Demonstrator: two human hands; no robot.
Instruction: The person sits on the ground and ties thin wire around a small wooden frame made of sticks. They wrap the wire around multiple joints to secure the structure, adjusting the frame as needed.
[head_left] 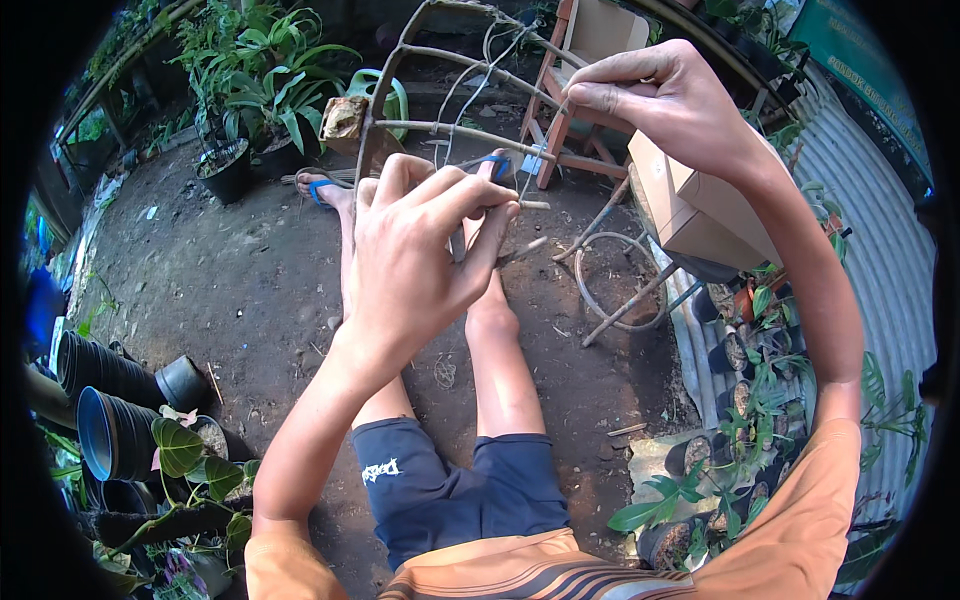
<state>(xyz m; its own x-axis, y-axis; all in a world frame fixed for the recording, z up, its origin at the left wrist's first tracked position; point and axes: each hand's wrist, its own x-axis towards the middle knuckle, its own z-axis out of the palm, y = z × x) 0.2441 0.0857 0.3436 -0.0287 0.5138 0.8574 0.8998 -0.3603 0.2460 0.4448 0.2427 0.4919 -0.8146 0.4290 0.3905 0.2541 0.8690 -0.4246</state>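
Note:
A frame of bent brown sticks (pixel 465 130) stands upright in front of me, with several crossbars and a thin grey wire (pixel 487 68) running down across them. At a crossbar's end near the frame's lower right, my left hand (pixel 410 240) is closed, thumb and forefinger pinched on the thin wire beside the stick. Higher and to the right, my right hand (pixel 685 105) is raised with thumb and forefinger pinched together. A fine strand seems to run between the two hands, but it is very faint. The left hand hides part of the frame's lower side.
A wooden chair (pixel 570 130) stands behind the frame, with a cardboard box (pixel 690 205) to its right. A vine loop and sticks (pixel 590 285) lie below the box. Stacked black pots (pixel 115 430) lie at left; potted plants (pixel 740 400) line the corrugated sheet (pixel 870 190) at right.

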